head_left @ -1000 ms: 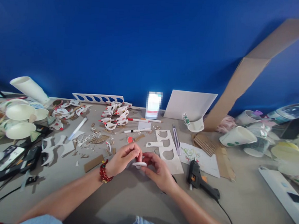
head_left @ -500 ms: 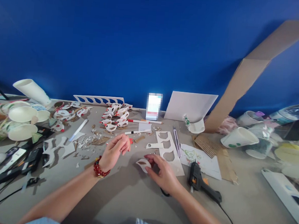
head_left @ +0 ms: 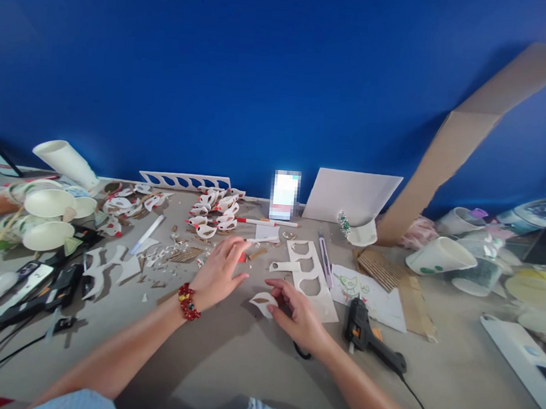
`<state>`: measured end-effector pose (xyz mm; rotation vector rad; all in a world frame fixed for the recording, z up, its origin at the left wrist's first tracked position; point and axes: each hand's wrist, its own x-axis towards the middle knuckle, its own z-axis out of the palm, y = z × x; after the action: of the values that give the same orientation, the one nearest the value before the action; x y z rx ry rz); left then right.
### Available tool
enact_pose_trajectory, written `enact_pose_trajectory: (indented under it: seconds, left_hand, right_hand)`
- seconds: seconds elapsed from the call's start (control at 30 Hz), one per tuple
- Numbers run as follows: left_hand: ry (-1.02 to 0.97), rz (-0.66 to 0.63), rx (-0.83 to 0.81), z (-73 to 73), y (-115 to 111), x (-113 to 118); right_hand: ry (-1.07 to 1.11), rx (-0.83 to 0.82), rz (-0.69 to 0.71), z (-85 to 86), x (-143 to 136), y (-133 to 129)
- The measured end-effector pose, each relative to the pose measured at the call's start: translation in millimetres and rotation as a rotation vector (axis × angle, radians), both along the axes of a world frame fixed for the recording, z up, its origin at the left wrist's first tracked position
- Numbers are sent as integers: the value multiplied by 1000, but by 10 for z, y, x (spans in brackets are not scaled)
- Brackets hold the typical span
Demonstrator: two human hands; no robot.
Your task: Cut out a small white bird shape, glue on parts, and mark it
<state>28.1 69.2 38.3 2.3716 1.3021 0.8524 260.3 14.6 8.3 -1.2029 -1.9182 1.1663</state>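
Observation:
In the head view my left hand [head_left: 222, 266], with a red bead bracelet at its wrist, reaches forward over the table. Its fingers are stretched out and its thumb stands apart. The fingertips reach one end of a white marker [head_left: 264, 239] and hide that end. My right hand [head_left: 297, 315] pinches a white paper bird cutout [head_left: 262, 303] between thumb and fingers, low over the table. Just beyond my left hand, several finished paper birds [head_left: 205, 231] with red beaks lie in a cluster. A dark loop, partly hidden, shows beneath my right hand.
Right of my right hand lie a cut-out white sheet [head_left: 318, 282], a utility knife [head_left: 325, 258], a drawing [head_left: 378, 302] and a black glue gun [head_left: 366, 335] with its cord. A phone [head_left: 285, 196] stands against the wall. Paper scraps [head_left: 176, 251] litter the left; cups [head_left: 49, 236] are beyond.
My left hand has opened from a closed pose, its fingers extending forward to the white marker. My right hand keeps the bird cutout in almost the same place. The whole view has shifted slightly.

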Motion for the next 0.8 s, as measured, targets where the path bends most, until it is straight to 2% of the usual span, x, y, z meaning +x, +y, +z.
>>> enact_pose_trajectory:
  seconds: [0.07, 0.17, 0.27, 0.37, 0.6, 0.7, 0.8]
  left_hand:
    - [59, 1, 46, 22, -2, -7]
    - [74, -77, 36, 124, -61, 14]
    - [112, -257, -12, 217, -179, 80]
    - [151, -384, -37, 219, -315, 168]
    - [263, -380, 16, 102, -487, 257]
    - [182, -319, -15, 84, -487, 224]
    - [26, -258, -125, 17, -467, 164]
  right_hand:
    - [37, -11, -8, -13, 6, 1]
    - [78, -21, -28, -16, 6, 6]
    - [145, -61, -58, -7, -18, 9]
    - [220, -83, -87, -19, -62, 1]
    - [230, -115, -66, -49, -109, -40]
    - [206, -81, -17, 41, -61, -25]
    - [119, -26, -111, 153, 41, 25]
